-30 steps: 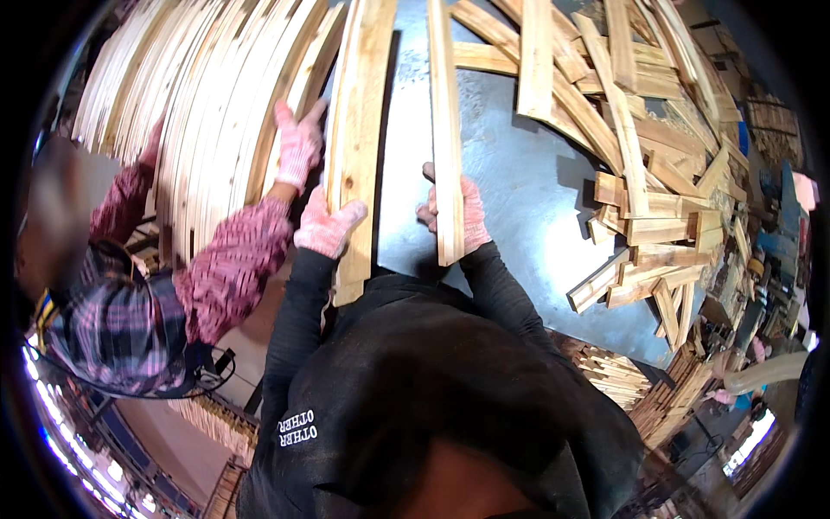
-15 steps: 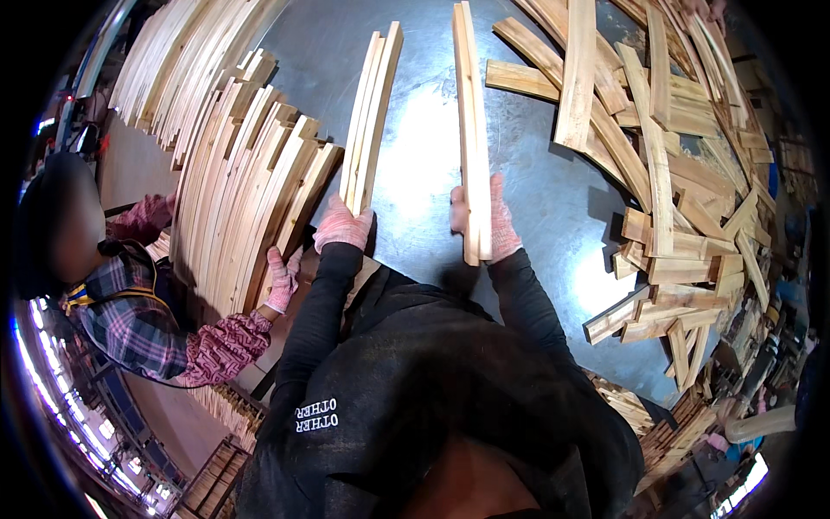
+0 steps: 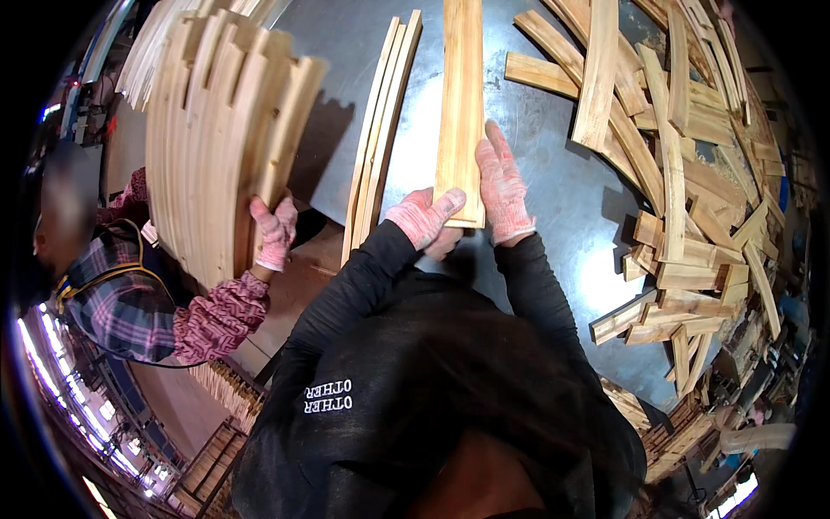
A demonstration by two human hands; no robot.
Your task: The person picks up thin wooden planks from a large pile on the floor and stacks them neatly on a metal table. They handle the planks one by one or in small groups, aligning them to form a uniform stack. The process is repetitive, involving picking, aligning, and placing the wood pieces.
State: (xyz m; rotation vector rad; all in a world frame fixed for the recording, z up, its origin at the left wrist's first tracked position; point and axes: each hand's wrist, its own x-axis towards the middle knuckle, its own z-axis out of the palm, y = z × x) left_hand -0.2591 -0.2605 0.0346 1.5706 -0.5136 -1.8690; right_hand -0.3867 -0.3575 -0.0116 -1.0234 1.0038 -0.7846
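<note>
A wooden board with its wide face up points away from me over the metal table. My left hand, in a pinkish knit glove, grips its near end, thumb on top and fingers underneath. My right hand, gloved alike, is at the board's right edge, fingers stretched forward and flat. Whether its palm presses on the edge I cannot tell. Left of the board, a few narrow wooden strips lie side by side on the table, with neither hand on them.
At the left a co-worker's gloved hand holds a thick bundle of wooden strips, blurred by motion. Loose boards lie crisscrossed in a heap on the right. The grey metal table shows between them. More strips stand at the far left.
My left hand has let go of the narrow strips and moved right to the board's near end. The board now shows its wide face. The co-worker has lifted the bundle.
</note>
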